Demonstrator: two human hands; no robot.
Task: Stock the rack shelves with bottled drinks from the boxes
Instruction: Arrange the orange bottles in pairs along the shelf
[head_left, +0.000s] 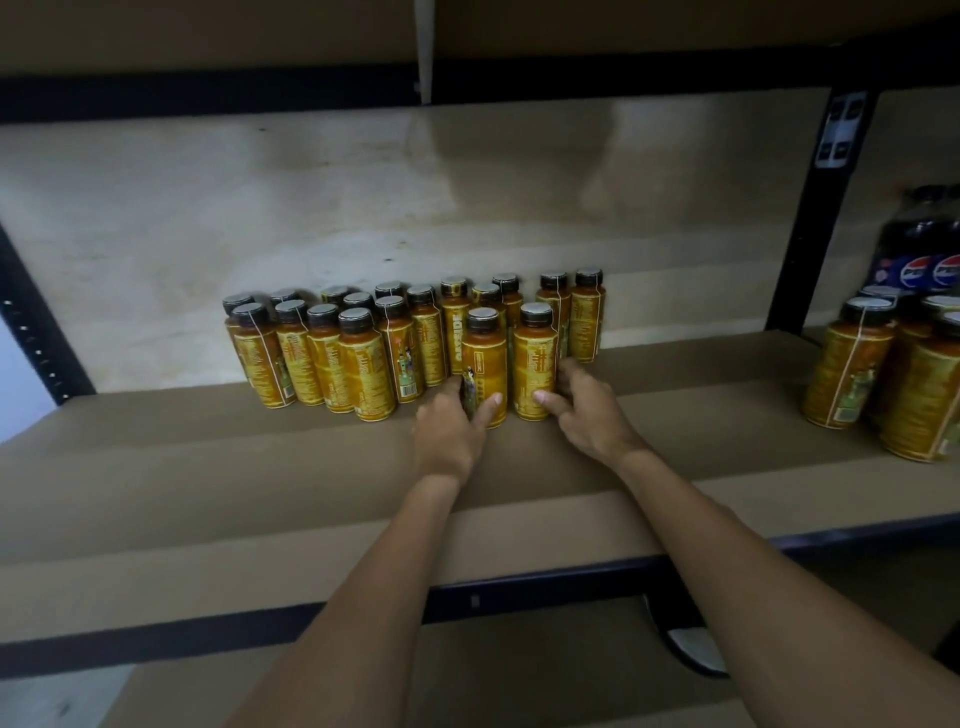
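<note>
Shelf (208, 467): brown board, dark front edge.
Bottles (363, 364): yellow labels, black caps, all upright with caps up, massed in rows along the back edge, near the centre.
Left bottle (484, 358) and right bottle (535, 358): upright, side by side, just ahead of the rows.
Left hand (449, 436): thumb and fingers curled round the left bottle's lower part.
Right hand (587, 410): wrapped likewise round the right bottle.
Beyond the post (815, 218), right end: more yellow bottles (852, 374), with cola bottles (924, 249) behind.
</note>
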